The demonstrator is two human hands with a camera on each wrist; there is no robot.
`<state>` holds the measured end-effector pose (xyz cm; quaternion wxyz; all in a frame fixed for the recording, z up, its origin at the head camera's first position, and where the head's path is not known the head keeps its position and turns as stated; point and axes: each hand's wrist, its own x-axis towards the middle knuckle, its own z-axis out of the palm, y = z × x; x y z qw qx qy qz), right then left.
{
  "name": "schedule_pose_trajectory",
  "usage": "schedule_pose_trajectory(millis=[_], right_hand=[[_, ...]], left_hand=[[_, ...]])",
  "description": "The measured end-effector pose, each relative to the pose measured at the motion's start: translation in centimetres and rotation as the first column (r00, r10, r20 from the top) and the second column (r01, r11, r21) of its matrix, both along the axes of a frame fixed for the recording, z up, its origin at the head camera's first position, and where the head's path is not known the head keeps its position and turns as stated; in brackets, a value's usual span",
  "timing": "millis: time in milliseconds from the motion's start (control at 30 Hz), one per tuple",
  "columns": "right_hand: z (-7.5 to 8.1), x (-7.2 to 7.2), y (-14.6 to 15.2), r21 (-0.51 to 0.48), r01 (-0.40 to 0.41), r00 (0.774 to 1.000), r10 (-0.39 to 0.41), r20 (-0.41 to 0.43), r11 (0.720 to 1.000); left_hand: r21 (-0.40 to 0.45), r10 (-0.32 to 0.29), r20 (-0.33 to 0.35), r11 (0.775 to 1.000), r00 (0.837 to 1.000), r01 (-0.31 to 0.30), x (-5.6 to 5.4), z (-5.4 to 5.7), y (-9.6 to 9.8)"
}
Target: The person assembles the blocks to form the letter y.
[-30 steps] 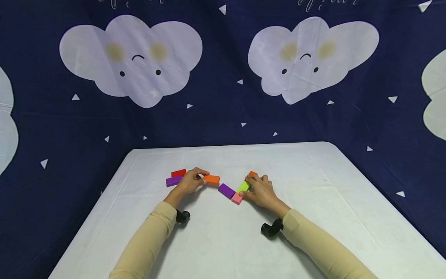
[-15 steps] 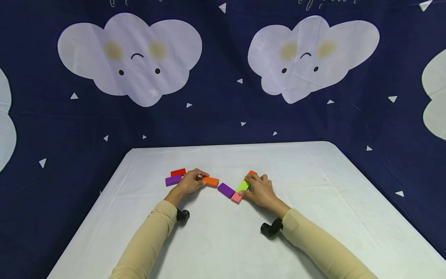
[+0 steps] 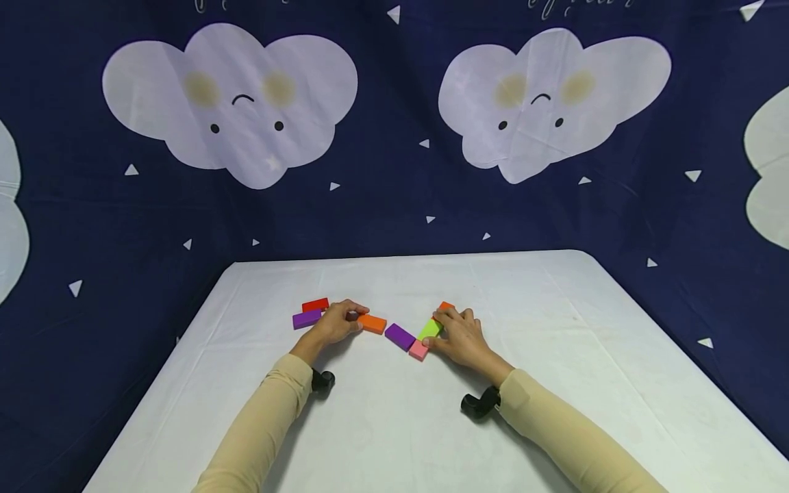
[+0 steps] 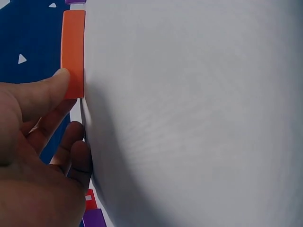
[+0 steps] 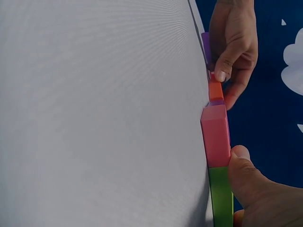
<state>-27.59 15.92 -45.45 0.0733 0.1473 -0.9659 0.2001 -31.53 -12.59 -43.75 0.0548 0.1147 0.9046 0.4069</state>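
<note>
In the head view my left hand [image 3: 335,323] pinches one end of an orange block [image 3: 372,324] lying on the white table. The left wrist view shows the thumb [image 4: 59,82] on that block's near end. To its right a purple block [image 3: 400,337] lies slantwise, one end against a pink block [image 3: 418,350]. My right hand [image 3: 465,337] holds a lime-green block [image 3: 430,329] between thumb and fingers. Its thumb [image 5: 240,152] sits where the pink block [image 5: 216,137] meets the green one [image 5: 221,194]. A second orange block [image 3: 446,306] shows partly beyond the right fingers.
Left of my left hand lie a red block [image 3: 316,305] and another purple block [image 3: 307,319], close together. A white cloth covers the table [image 3: 394,424]. Behind it hangs a dark blue curtain [image 3: 394,96] with printed clouds. Black wrist mounts [image 3: 480,404] jut inward from both sleeves.
The orange block in my left hand has turned slightly, its right end shifting toward me. My right hand and the blocks near it stay in place.
</note>
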Motion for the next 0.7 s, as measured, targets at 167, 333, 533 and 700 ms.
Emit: schedule_pose_trajectory(millis=[167,333,533,700], right_hand=[[-0.1,0.1,0.0,-0.022,-0.014,1.0,0.013,-0.028,1.0],[0.0,0.2,0.1,-0.02,-0.022,0.998,0.021,-0.054,1.0],[0.3,0.2,0.0,0.003,-0.008,1.0,0.008,0.002,1.0],[0.4,0.1,0.0,0.015,-0.002,1.0,0.002,0.018,1.0]], left_hand=[[0.042,0.045,0.013,0.998,0.999,-0.045,0.1,0.0,-0.2],[0.09,0.09,-0.033,0.992,0.995,-0.087,0.5,-0.2,-0.1],[0.109,0.176,-0.084,0.98,0.981,-0.166,1.2,-0.4,0.6],[0.108,0.245,-0.103,0.966,0.964,-0.233,1.8,-0.3,1.3]])
